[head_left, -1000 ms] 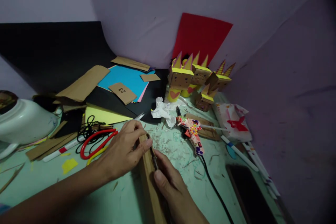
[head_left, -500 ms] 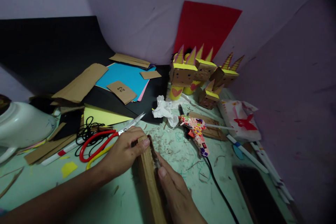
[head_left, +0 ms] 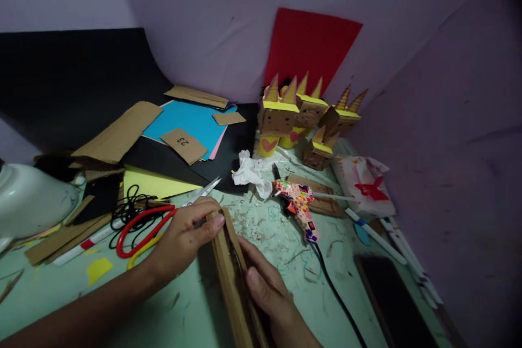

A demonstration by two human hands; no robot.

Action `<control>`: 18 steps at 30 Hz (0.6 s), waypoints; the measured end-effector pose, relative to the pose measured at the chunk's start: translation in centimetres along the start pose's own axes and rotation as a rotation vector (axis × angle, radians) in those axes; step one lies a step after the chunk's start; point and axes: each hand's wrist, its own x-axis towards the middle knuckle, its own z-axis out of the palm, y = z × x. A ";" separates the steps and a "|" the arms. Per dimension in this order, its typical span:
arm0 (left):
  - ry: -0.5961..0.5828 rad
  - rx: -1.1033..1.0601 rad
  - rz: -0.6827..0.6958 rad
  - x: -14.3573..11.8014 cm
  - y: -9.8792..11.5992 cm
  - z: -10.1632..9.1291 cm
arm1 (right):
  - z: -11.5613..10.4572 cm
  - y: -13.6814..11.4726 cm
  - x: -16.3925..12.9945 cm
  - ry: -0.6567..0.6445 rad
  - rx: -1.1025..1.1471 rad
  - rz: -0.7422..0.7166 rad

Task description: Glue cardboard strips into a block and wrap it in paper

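Between my two hands stands a long brown cardboard piece [head_left: 229, 277] with a dark gap along its upper edge; its near end runs out of the picture at the bottom. My left hand [head_left: 196, 234] pinches the far end, thumb on top and fingers behind. Along the right side, my right hand [head_left: 269, 288] grips the cardboard with its thumb near the top edge. Just beyond my left hand lie scissors [head_left: 145, 231] with red handles, partly hidden by that hand. A flower-patterned glue gun [head_left: 299, 204] rests on the table to the right.
Cardboard figures with yellow pointed horns [head_left: 278, 117] stand at the back, before a red sheet [head_left: 312, 46]. Crumpled white tissue [head_left: 250, 171] lies near the glue gun's tip. A phone [head_left: 393, 299] and the gun's black cord [head_left: 338, 293] lie at right, blue paper [head_left: 183, 119] at back left.
The cardboard has turned a little, so the gap along its top edge now shows more widely. My right hand has shifted slightly around its side. The whole view has moved slightly.
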 end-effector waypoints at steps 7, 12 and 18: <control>0.029 -0.028 -0.037 -0.1 -0.2 0.2 | 0.4 0.0 0.2 -0.029 0.043 -0.002; 0.038 -0.041 -0.040 -0.1 -0.4 0.2 | 0.4 -0.2 0.3 -0.040 0.017 -0.019; 0.051 -0.034 -0.028 -0.1 -0.8 0.4 | -0.2 0.0 0.2 -0.071 -0.142 -0.010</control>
